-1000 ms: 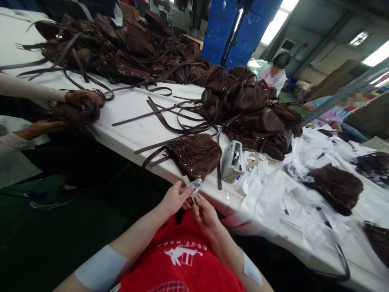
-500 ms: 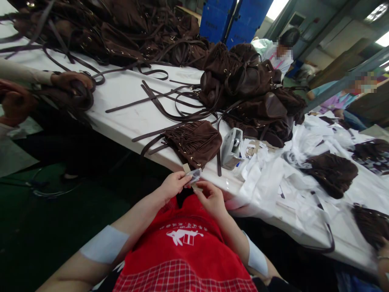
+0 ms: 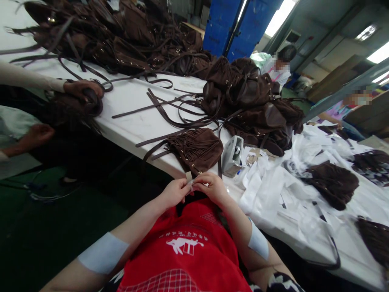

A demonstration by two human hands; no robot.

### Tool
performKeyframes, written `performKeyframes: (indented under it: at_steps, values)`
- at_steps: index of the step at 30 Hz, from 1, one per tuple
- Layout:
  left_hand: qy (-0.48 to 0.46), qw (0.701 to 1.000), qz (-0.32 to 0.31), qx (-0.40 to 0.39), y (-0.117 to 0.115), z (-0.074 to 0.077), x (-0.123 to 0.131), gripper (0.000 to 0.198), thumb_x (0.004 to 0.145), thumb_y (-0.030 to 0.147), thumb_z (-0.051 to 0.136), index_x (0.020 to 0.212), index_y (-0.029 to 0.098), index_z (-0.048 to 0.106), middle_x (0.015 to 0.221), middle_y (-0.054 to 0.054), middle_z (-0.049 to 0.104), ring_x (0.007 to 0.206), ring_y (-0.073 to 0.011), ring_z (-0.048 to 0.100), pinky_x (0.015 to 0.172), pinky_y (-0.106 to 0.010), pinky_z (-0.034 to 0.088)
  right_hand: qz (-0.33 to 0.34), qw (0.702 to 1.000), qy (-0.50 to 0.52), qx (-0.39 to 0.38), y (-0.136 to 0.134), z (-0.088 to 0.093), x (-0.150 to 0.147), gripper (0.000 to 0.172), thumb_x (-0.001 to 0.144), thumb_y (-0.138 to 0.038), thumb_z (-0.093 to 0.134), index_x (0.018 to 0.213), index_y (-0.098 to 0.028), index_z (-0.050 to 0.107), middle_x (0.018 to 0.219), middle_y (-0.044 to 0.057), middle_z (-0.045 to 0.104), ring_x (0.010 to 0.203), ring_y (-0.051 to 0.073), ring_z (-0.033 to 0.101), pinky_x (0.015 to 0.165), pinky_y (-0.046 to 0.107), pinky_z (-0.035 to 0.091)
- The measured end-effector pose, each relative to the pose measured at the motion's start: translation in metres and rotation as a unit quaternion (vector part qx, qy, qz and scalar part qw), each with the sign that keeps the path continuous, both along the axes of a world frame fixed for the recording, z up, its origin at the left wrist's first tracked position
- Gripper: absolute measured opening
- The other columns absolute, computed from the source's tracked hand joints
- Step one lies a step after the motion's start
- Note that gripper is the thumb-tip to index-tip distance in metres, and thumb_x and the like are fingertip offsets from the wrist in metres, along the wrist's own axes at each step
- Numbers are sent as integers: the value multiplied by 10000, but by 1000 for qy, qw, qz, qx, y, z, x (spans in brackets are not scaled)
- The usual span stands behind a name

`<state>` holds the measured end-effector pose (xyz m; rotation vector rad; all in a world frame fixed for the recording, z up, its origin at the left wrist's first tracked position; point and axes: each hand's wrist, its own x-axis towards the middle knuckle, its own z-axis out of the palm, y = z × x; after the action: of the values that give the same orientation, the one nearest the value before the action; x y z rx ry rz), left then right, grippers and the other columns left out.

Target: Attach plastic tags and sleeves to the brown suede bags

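Just in front of my red apron, both hands meet at the table's near edge. My left hand [image 3: 175,192] is closed, pinching a small clear plastic packet [image 3: 191,182], which is mostly covered by fingers. The fingers of my right hand [image 3: 213,187] are bent and pressed together at the same packet; what exactly lies in them is hidden. A small tan tag [image 3: 189,176] sticks up behind the fingertips. Right beyond my hands lies a dark brown fringed bag [image 3: 197,149], its straps trailing left over the table edge.
A grey tape dispenser [image 3: 233,156] stands right of the bag. White wrapping sheets [image 3: 264,182] cover the table [image 3: 127,132] farther right. Brown bags [image 3: 252,97] are heaped behind. At left, another person's hand [image 3: 83,89] grips a brown bag; more people stand at back right.
My right hand has moved up and left to meet the left hand at the packet. The packet is now mostly covered. At left, the other person's lower hand has come away from the brown bag.
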<state>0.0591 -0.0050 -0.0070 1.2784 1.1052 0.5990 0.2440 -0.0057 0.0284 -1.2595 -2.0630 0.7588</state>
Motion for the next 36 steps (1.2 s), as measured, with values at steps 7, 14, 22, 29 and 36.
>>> performKeyframes:
  at_steps: [7,14,22,29,36]
  values:
    - [27,999,-18,41,1,8,-7,322,783,491,586,763,171,613,669,-24,686,434,-123,528,428,-229,353,-34,991,-46,-118,22,4,-4,88,740,-255,757,792,-186,740,743,3,676,684,136,602,613,232,435]
    - [95,987,-55,121,1,13,-11,322,807,482,604,702,182,655,619,-7,653,547,-154,553,495,-236,322,116,978,-43,-166,48,15,-2,217,672,-194,796,884,-177,757,858,22,710,798,158,636,728,247,473]
    - [143,980,-55,127,5,5,-10,299,795,466,612,796,187,718,690,-23,692,632,-191,602,560,-250,353,168,966,-121,-153,54,25,-12,199,705,-41,650,790,-174,771,725,-7,710,681,124,638,635,196,446]
    - [148,981,-67,106,5,14,-8,289,781,469,609,705,208,707,679,-37,683,646,-217,611,588,-275,333,230,944,-210,-104,53,37,-12,244,766,-61,629,913,-199,765,852,7,717,800,137,639,730,209,445]
    - [24,999,-12,28,8,8,-6,247,735,415,652,643,187,666,607,0,626,612,-171,561,588,-263,371,206,907,-367,23,33,43,-20,185,896,-178,559,995,-176,716,944,72,687,879,192,639,767,274,457]
